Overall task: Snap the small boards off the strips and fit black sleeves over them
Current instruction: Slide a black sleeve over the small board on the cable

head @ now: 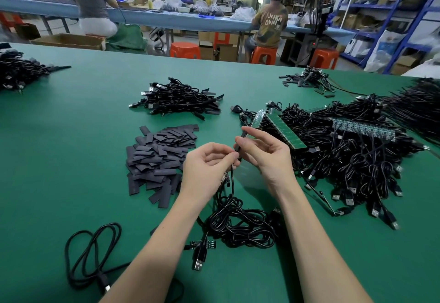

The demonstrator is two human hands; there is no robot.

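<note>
While both hands meet above the green table, the whole step turns on one line: the black sleeve stands nearly upright between them, its long axis running from about six o'clock up to twelve, tilted slightly toward one. The right hand pinches it between thumb and forefinger, other fingers loosely spread. The left hand curls round the cable just beneath, at the sleeve's seven o'clock, so the board end seems to enter from below; whether it is fully seated I cannot tell. Spare sleeves lie at the hands' nine o'clock, the nearest just beside the left hand. Board strips lie at two o'clock on a cable heap. Finished pieces sit at eleven. Open cloth lies between these heaps, with a loose cable bundle under the wrists.
</note>
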